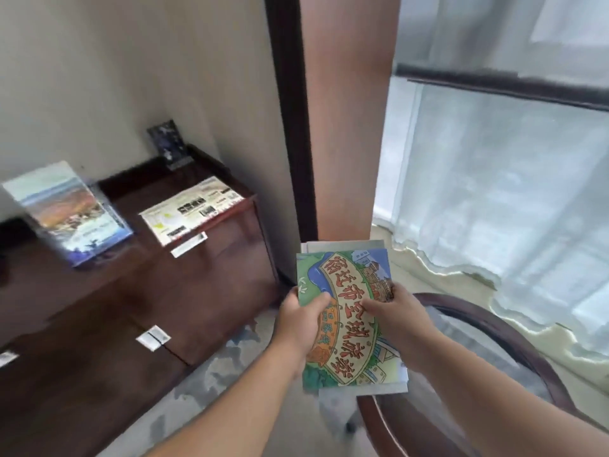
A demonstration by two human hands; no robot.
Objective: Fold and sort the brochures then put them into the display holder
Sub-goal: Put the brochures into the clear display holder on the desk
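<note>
I hold a stack of folded brochures [346, 282] in both hands, low and right of centre. The top one is green and blue with red characters on a cream banner. My left hand [304, 319] grips its left edge, thumb on the cover. My right hand [393, 313] grips the right edge. On the dark wooden cabinet [204, 291] to the left stands a clear display holder [71, 212] with a landscape brochure in it. A white printed brochure [192, 209] lies flat beside it. A small dark holder [168, 143] stands at the back corner.
A round glass table with a dark wooden rim [514, 331] sits below my right arm. White sheer curtains [494, 192] hang at the right, a brown pillar [346, 127] stands ahead. White labels [153, 338] are stuck on the cabinet front. Patterned grey carpet covers the floor.
</note>
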